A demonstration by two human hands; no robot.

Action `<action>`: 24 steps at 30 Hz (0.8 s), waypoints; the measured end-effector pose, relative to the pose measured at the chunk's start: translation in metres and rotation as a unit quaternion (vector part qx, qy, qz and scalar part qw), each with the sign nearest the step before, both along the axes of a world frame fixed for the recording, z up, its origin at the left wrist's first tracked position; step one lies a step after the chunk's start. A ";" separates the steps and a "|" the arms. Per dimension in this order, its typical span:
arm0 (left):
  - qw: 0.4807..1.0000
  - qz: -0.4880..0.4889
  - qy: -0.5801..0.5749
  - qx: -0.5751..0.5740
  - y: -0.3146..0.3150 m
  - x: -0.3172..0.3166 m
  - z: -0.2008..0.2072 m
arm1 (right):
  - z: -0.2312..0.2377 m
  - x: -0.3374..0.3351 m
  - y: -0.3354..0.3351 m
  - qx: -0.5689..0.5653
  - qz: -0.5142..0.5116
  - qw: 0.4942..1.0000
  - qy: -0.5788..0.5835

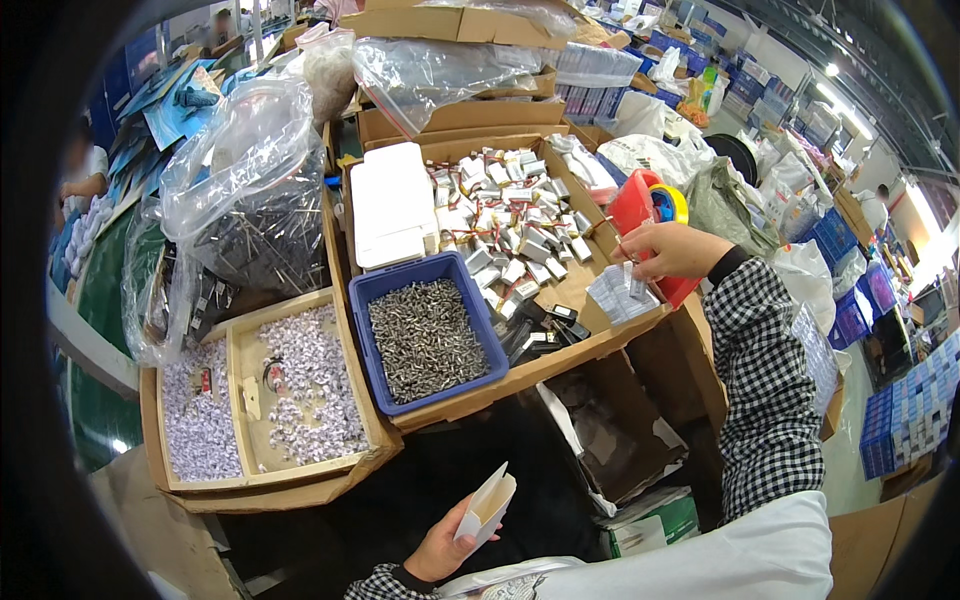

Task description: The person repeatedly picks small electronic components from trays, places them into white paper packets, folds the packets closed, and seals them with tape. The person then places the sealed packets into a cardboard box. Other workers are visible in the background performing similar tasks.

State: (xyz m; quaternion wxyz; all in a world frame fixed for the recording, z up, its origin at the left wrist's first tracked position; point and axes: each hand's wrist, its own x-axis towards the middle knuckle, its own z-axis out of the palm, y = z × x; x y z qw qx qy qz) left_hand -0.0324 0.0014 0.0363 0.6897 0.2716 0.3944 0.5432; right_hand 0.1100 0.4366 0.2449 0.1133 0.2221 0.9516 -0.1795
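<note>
My left hand (441, 549) is closed around a small white carton (487, 508), its top open, low in front of my body. My right hand (668, 250) reaches to the right side of the workbench, fingers pinched together over a stack of pale printed slips (616, 295). A thin whitish piece shows under those fingertips; whether it is a slip lifted from the stack, I cannot tell. Left of the stack lie several small black devices (548, 338) and a heap of silvery battery cells with red wires (520, 220).
A blue bin (500, 372) of small metal parts stands at the centre, behind it a white lid-like tray (388, 205). A divided wooden tray (235, 400) holds small white pieces. A red container (634, 205) stands beside my right hand. Below the bench edge is an open cardboard box (612, 440).
</note>
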 end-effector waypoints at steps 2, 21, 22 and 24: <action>1.000 -0.005 0.006 0.010 0.000 0.000 0.000 | -0.002 0.000 0.001 -0.007 -0.031 0.999 -0.017; 0.999 0.010 0.035 0.036 -0.007 0.003 -0.007 | 0.008 0.016 -0.034 0.079 -0.048 0.994 0.057; 0.999 0.009 0.033 0.035 -0.007 0.002 -0.006 | 0.011 0.016 -0.035 0.065 -0.081 0.994 0.040; 0.999 0.009 0.028 0.036 -0.007 0.001 -0.002 | 0.020 0.018 -0.040 0.066 -0.075 0.994 0.053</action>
